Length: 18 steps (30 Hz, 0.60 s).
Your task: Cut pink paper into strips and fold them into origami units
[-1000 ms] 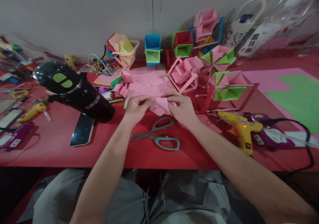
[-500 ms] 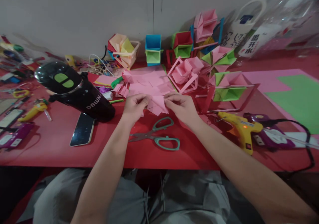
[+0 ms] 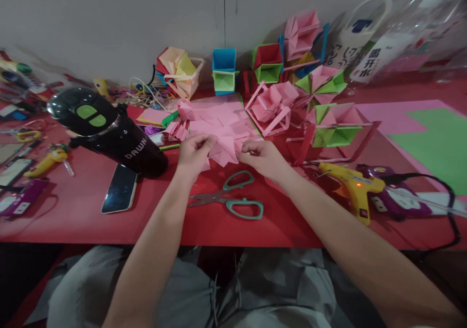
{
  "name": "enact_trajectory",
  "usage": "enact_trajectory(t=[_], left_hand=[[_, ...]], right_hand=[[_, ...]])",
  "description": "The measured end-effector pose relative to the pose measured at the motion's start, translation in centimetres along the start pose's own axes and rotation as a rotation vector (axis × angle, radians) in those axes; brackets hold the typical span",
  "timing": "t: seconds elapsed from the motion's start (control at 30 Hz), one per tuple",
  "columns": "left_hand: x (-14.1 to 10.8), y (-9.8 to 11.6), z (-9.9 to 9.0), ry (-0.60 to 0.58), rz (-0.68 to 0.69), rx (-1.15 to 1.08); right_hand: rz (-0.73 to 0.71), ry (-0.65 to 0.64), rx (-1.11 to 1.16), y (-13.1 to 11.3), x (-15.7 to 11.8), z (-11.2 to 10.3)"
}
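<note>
A folded piece of pink paper (image 3: 225, 148) with pointed lower corners is held up above the red table. My left hand (image 3: 194, 155) pinches its left side between thumb and fingers. At the right edge of the paper, my right hand (image 3: 263, 156) has its thumb and fingertips closed; the exact contact there is hard to make out. Behind the hands lie pink paper sheets (image 3: 215, 109). Open scissors with green handles (image 3: 242, 210) rest on the table just below the paper, between my forearms.
A black bottle (image 3: 120, 140) and a phone (image 3: 119, 189) are on the left. To the right lies a yellow glue gun (image 3: 350, 184) with a black cord. Several folded-paper models, including a pink one (image 3: 272, 104), line the back near a clear plastic bottle (image 3: 394, 36).
The pink paper has turned and tilted between my hands, with its point now toward the lower right. My left hand has shifted slightly left; the scissors stay put.
</note>
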<state>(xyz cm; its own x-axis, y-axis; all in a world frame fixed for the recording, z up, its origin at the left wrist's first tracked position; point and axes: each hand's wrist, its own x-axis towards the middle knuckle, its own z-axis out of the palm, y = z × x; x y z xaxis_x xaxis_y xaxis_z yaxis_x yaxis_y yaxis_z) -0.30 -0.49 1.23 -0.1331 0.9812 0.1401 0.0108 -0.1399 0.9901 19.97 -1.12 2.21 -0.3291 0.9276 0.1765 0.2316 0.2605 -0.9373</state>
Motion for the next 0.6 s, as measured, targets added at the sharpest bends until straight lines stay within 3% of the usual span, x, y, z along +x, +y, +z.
enact_trajectory(t=[0.1, 0.3, 0.6], left_hand=[[-0.3, 0.5, 0.4, -0.011, -0.068, -0.01], [-1.0, 0.8, 1.1, -0.213, -0.122, -0.037], [-1.0, 0.7, 1.1, -0.191, -0.145, -0.086]], right_hand=[[0.007, 0.037, 0.01, 0.2, 0.0, 0.1], [0.025, 0.083, 0.065, 0.4, 0.0, 0.6], [0.101, -0.035, 0.108, 0.3, 0.1, 0.1]])
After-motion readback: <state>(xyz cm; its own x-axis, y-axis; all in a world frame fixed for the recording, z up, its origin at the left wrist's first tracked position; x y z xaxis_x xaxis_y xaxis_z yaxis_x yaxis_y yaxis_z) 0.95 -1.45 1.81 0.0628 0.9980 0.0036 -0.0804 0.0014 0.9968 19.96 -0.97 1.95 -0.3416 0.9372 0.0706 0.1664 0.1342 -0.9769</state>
